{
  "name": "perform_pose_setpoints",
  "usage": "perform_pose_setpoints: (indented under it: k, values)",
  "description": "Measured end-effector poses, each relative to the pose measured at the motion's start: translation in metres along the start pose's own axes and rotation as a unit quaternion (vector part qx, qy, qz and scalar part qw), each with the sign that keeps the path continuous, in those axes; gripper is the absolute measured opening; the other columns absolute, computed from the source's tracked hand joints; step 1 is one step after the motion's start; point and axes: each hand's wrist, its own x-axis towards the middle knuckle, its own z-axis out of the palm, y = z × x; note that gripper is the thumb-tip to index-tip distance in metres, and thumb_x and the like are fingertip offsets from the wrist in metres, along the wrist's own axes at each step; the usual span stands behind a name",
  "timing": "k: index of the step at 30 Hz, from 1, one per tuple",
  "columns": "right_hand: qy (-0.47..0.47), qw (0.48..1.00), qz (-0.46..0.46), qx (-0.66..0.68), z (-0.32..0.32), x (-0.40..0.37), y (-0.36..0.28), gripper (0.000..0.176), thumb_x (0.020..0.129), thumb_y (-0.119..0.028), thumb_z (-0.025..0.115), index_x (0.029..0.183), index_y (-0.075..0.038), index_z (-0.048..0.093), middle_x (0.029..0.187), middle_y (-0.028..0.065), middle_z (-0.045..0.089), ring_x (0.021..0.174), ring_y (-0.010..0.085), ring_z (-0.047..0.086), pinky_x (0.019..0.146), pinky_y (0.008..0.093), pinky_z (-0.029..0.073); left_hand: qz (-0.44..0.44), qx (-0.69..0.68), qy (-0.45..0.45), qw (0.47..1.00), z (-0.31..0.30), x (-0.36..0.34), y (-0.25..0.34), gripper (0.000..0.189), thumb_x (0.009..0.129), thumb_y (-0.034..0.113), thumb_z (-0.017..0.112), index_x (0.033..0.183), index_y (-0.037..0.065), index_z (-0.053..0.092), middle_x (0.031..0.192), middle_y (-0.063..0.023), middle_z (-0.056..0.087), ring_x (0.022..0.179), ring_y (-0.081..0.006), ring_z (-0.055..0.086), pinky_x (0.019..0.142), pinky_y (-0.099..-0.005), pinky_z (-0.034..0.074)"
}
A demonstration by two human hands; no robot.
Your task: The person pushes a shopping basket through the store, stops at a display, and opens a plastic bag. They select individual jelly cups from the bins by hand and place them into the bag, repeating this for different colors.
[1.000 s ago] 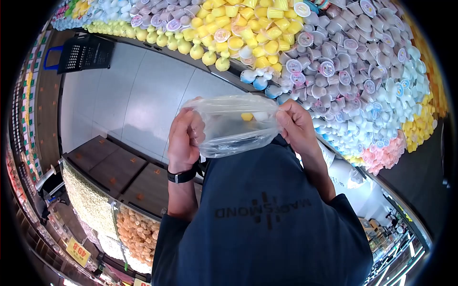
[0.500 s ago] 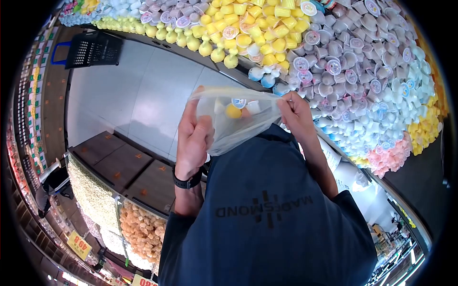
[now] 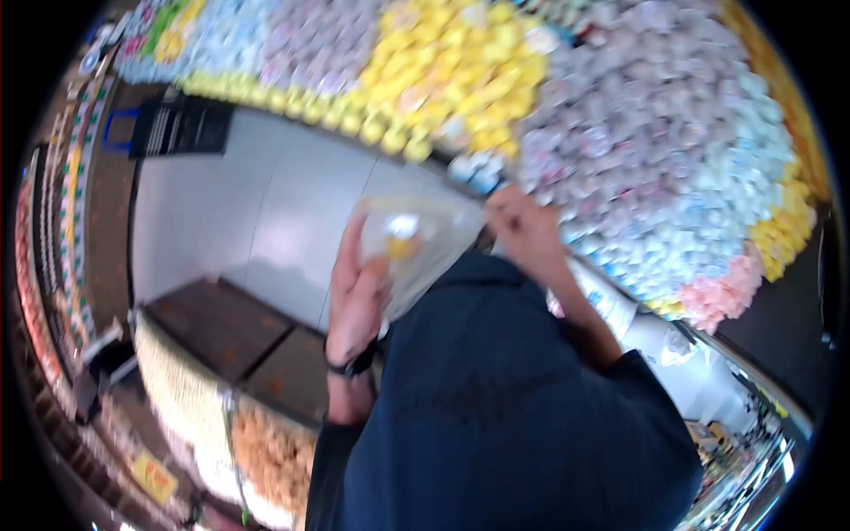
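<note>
A thin clear plastic bag hangs between my two hands in front of my dark shirt. My left hand, with a black band on its wrist, grips the bag's left side, a finger and thumb showing along its mouth. My right hand is closed at the opposite corner of the bag, its fingers smeared by motion. Inside the bag are a few small cups, among them a yellow cup and a whitish one; blur hides their details.
Beyond my hands a display heaped with cups spreads out, with yellow cups, purple-grey cups and pale blue cups. A black basket with a blue handle is at upper left. Dark cabinets and a bin of orange-brown pieces lie lower left.
My right hand has moved left and slightly down, so the bag's mouth is narrower. The bag's contents have shifted left and down. The whole view has tilted a little and blurred.
</note>
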Motion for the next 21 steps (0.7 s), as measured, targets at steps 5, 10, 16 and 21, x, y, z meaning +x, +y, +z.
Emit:
perform_pose_setpoints:
  k: [5,10,16,21]
  values:
    - [-0.044,0.998,-0.014,0.053,-0.020,0.010,-0.045,0.008,0.086,-0.010,0.068,0.092,-0.006,0.063,0.074,0.0084,0.063,0.061,0.0230,0.062,0.058,0.0337,0.049,0.022,-0.013,0.021,0.999,-0.002,-0.002,-0.002,0.072,0.091,0.000,0.047,0.157,0.011,0.021,0.058,0.0100,0.033,0.044,-0.0005,0.029,0.038,-0.0185,0.022]
    - [0.054,0.997,-0.036,0.045,-0.086,0.043,-0.001,0.007,0.089,-0.006,0.067,0.093,-0.005,0.062,0.070,0.0014,0.059,0.060,0.0088,0.053,0.055,0.0266,0.044,0.035,-0.003,0.042,0.998,-0.003,-0.011,0.007,0.071,0.090,0.000,0.045,0.157,0.012,0.023,0.056,0.0093,0.028,0.043,-0.0015,0.026,0.038,-0.0195,0.020]
    - [0.351,0.922,-0.030,-0.160,-0.267,0.135,0.026,0.010,0.089,-0.012,0.066,0.094,-0.002,0.066,0.074,0.0076,0.066,0.063,0.0172,0.063,0.060,0.0310,0.050,0.042,-0.066,0.021,0.997,0.002,-0.011,0.008,0.074,0.087,-0.002,0.044,0.157,0.012,0.022,0.056,0.0079,0.032,0.043,-0.0023,0.028,0.039,-0.0204,0.024]
    - [0.397,0.875,-0.112,-0.254,-0.347,0.230,0.044,0.021,0.081,-0.014,0.071,0.098,-0.003,0.066,0.090,0.0138,0.070,0.078,0.0282,0.068,0.071,0.0394,0.054,0.075,-0.094,0.000,0.993,0.008,-0.009,0.003,0.073,0.087,-0.003,0.044,0.156,0.009,0.023,0.056,0.0081,0.034,0.043,-0.0016,0.029,0.039,-0.0205,0.025]
